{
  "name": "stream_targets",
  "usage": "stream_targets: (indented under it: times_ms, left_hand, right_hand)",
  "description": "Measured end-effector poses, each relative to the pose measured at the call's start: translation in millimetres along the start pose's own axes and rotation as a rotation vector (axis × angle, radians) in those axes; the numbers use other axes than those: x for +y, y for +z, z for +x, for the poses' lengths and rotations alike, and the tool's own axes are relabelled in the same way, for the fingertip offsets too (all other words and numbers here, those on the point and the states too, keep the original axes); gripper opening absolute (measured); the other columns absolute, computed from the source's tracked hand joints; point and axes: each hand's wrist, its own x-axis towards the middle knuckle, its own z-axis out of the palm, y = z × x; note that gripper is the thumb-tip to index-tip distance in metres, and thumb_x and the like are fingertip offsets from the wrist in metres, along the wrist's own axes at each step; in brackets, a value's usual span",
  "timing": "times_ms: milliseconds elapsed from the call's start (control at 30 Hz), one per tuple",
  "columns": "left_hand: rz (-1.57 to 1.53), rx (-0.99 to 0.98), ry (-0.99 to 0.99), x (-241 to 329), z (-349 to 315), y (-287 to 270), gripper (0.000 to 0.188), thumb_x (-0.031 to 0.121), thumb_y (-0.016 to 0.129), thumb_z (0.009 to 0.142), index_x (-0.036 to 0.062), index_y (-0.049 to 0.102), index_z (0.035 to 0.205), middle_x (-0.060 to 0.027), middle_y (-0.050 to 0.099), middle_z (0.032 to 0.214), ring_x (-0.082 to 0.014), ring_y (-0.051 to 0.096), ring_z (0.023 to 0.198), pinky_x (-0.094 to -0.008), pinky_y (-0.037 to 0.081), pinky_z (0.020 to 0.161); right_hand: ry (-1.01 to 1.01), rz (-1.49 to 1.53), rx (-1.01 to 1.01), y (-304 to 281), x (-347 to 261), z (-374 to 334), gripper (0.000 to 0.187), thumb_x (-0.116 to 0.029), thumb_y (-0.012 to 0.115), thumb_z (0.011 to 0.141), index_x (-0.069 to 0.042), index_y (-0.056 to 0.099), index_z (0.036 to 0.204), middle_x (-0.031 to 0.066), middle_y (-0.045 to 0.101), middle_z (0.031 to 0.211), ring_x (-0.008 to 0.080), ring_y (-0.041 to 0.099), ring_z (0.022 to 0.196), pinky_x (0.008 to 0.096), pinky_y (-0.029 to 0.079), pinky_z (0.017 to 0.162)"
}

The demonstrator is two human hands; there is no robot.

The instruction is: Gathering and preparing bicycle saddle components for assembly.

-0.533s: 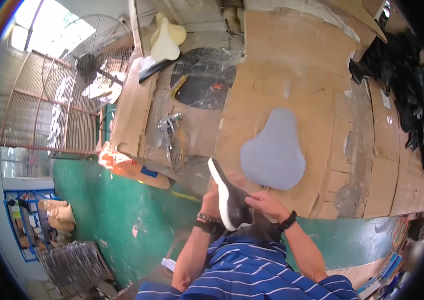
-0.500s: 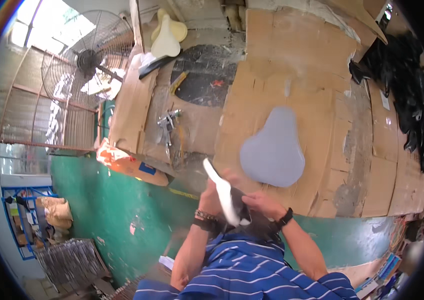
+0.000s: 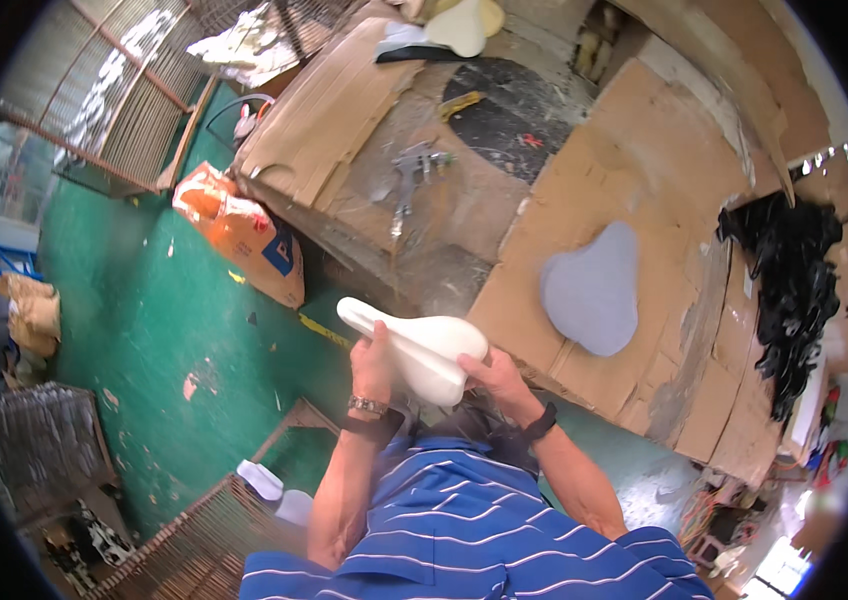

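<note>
I hold a white bicycle saddle pad [image 3: 426, 343] in front of my body, just off the table's near edge. My left hand [image 3: 371, 367] grips its long narrow side, the thumb lying on top. At the wide end, my right hand [image 3: 502, 384] pinches the rim. A lengthwise crease or edge shows along the pad. On the cardboard to the right lies a grey saddle-shaped piece [image 3: 596, 290], which neither hand touches. Farther off on the table rests a metal spray gun [image 3: 410, 180].
White and cream saddle pads [image 3: 460, 28] sit at the table's far side. A heap of black pieces [image 3: 789, 280] lies at right. Left of the table stands an orange sack [image 3: 249, 240]. A slatted rack [image 3: 199, 540] with pale pieces is at lower left.
The white pad has turned from edge-on to show its broad side. My view has swung left, so the table appears tilted and farther right. The grey piece lies where it was on the cardboard.
</note>
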Motion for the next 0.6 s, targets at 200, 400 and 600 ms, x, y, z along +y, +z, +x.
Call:
stream_targets:
  times_ms: [200,400,600]
  left_hand:
    - [-0.351,-0.013,0.113,55,0,-144,0.040,0.041,0.059,0.103,0.0023,0.060,0.113,-0.0098,0.072,0.106,-0.0203,0.072,0.092,-0.0376,0.060,0.083]
    - [-0.468,0.247,0.231,94,-26,-279,0.041,0.032,0.068,0.100,-0.0020,0.062,0.121,-0.0078,0.067,0.113,-0.0175,0.062,0.101,-0.0330,0.049,0.091]
    - [-0.540,0.569,0.360,105,-32,-353,0.033,0.035,0.065,0.101,0.0039,0.062,0.110,-0.0053,0.071,0.096,-0.0153,0.071,0.082,-0.0328,0.061,0.070]
  right_hand:
    - [0.082,-0.073,-0.054,131,11,38,0.050,-0.036,0.074,0.094,-0.001,0.064,0.128,0.0063,0.072,0.109,0.0121,0.068,0.090,0.0272,0.056,0.070]
    - [0.175,-0.120,-0.331,259,11,91,0.041,-0.028,0.073,0.095,0.003,0.067,0.121,0.0089,0.074,0.101,0.0153,0.071,0.082,0.0278,0.059,0.063]
    - [0.266,-0.345,-0.551,359,1,140,0.037,-0.024,0.071,0.095,0.004,0.068,0.118,0.0097,0.074,0.101,0.0138,0.069,0.077,0.0265,0.057,0.058]
